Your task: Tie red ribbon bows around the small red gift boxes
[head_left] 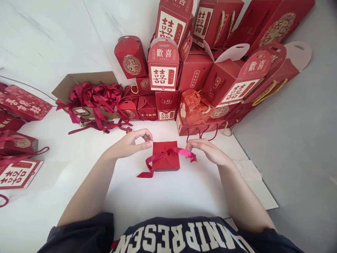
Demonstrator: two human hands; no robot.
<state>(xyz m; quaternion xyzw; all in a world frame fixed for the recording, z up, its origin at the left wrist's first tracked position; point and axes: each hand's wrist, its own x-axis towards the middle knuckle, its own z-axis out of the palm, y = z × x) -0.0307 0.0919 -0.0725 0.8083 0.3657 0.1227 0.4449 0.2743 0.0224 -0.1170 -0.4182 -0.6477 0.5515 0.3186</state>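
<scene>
The small red box (166, 163) sits flat on the white table (168, 196), in the middle of my view, between the two hands. I judge it to be thin folded card: light, stiff along its edges, but likely to dent if pressed in the middle, where the curved flaps meet. I would steady it by two opposite side walls, low down.

The pink-red ribbon (180, 151) crosses its top, one tail trailing onto the table at the left, the other reaching out to the right. It looks like satin, so I expect it to be limp and slippery; I would pinch it close to the box, between thumb and fingertip.

The left hand (129, 144) is at the box's far left corner, thumb and forefinger curved with a gap between them. The right hand (207, 151) is bent beside the ribbon's right tail; with blur there, I can't tell whether it grips anything.

Beyond, I see stacked gift boxes (196, 72) and a cardboard carton (107, 112) heaped with loose ribbons (94, 95).
</scene>
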